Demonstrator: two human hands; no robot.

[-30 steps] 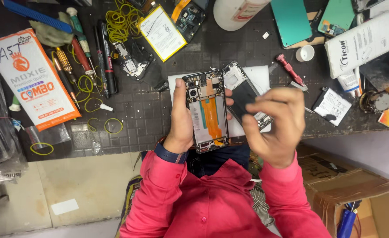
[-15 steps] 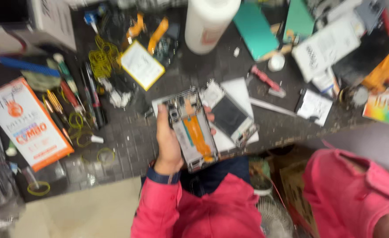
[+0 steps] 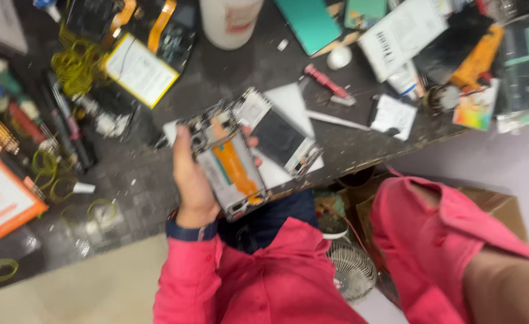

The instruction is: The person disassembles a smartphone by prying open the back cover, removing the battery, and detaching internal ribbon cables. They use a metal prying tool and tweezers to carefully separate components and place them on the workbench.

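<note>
My left hand (image 3: 194, 180) grips an opened phone frame (image 3: 231, 162) with an orange flex strip down its middle, holding it over the front edge of the dark workbench (image 3: 216, 78). Just right of it a second phone part with a dark screen (image 3: 279, 139) lies on a white sheet (image 3: 294, 102). My right arm in a pink sleeve (image 3: 438, 234) reaches down to the lower right. The right hand itself is outside the picture.
On the bench are a white bottle (image 3: 230, 21), a teal panel (image 3: 309, 24), a red-handled screwdriver (image 3: 326, 83), a yellow-edged battery (image 3: 138, 69), yellow rubber bands (image 3: 75, 63), pens and tools (image 3: 66, 129), and an orange box (image 3: 0, 195). A cardboard box (image 3: 492, 204) and small fan (image 3: 351, 270) sit below.
My right hand let go of the dark phone part, which now lies on the bench, and the arm swung down to the lower right. The view shifted.
</note>
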